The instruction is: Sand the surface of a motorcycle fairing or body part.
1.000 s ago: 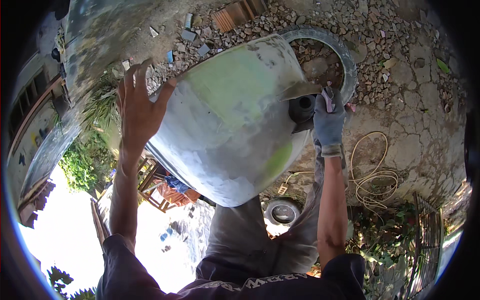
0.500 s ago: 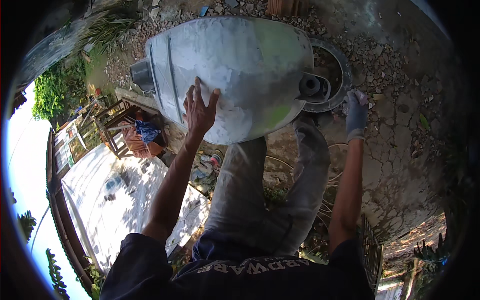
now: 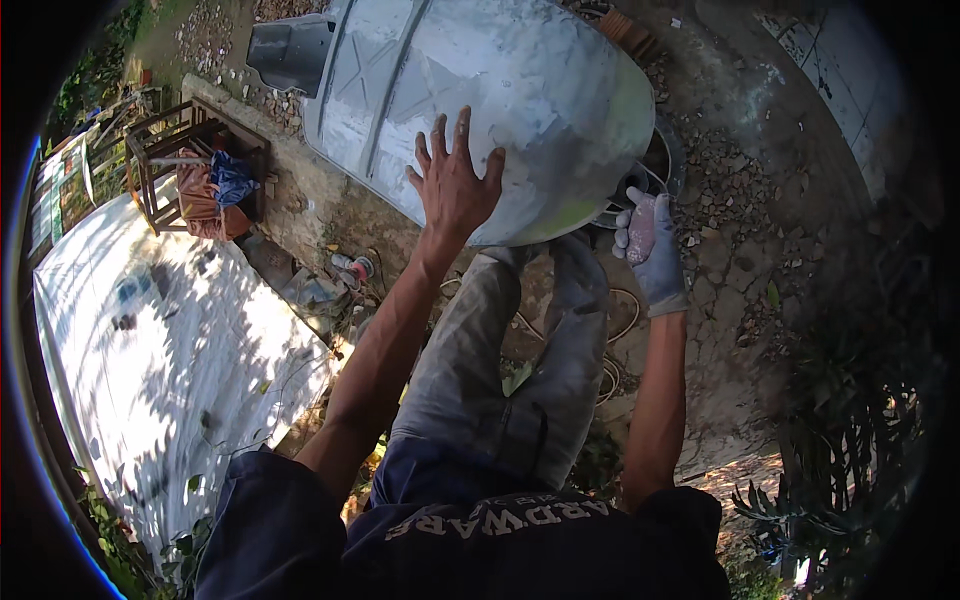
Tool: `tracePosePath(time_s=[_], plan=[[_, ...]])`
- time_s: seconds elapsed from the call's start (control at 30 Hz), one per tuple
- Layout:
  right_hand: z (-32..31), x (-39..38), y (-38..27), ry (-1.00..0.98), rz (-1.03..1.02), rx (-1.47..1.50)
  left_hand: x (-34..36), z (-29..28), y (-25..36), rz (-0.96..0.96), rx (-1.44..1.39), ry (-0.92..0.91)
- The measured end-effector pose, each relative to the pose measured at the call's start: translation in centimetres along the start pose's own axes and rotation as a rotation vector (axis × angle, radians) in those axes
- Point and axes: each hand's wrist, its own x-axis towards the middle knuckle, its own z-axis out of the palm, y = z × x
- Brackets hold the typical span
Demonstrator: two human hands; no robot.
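A large rounded shell (image 3: 500, 110), patchy grey with pale green areas and two long ridges, fills the upper middle. My left hand (image 3: 458, 185) is bare, its fingers spread over the shell's near side; whether it touches the surface I cannot tell. In a grey work glove, my right hand (image 3: 661, 268) is just off the shell's right end, turned so the palm side shows. A flat pinkish pad (image 3: 641, 232), possibly sanding paper, is held in it by the thumb and curled fingers. Beyond that hand a dark ring (image 3: 672, 165) partly shows under the shell's end.
A dark grey flat piece (image 3: 290, 55) projects from the shell's left end. To the left stands a wooden frame (image 3: 150, 165) with brown and blue cloths, above a white sheet (image 3: 180, 340). A thin hose (image 3: 628, 320) lies by my legs. Broken stones (image 3: 720, 180) cover the ground at right.
My right hand has come left and turned, bringing the pinkish pad into view. The left hand stays spread at the shell. The whole view has shifted, so the shell sits higher.
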Motion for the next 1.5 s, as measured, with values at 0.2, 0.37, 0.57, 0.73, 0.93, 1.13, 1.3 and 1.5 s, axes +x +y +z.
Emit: tracePosePath(time_s=[0.2,0.37,0.57,0.73,0.93,1.13,1.3,1.5], plan=[[7.2,2.0,-0.7,0.102,0.027,-0.366,-6.0,1.3,-3.0,-0.177,-0.11,-0.121],[11.9,2.8,-1.4,0.008,0.003,-0.433,-8.9,1.6,-5.1,0.074,-0.093,-0.264],[14.4,3.0,0.8,-0.078,0.108,-0.452,-7.4,-0.3,-3.3,0.004,-0.452,-0.146],[16.0,1.1,1.7,-0.262,0.237,-0.278,-7.9,-1.8,-0.1,-0.199,-0.993,-0.223],[13.8,-1.3,-2.1,-0.251,0.203,-0.509,-11.3,-1.2,5.4,-0.44,-1.357,-0.031],[8.0,-2.8,-8.0,-0.195,0.222,-0.925,-14.7,2.4,11.6,-0.458,-1.309,-0.073],[3.5,-5.0,-11.2,-0.313,0.399,-0.714,-16.6,5.4,15.8,-0.586,-1.591,-0.066],[1.7,-5.2,-10.9,-0.463,0.464,-0.751,-17.8,7.2,16.4,-0.664,-1.664,0.055]])
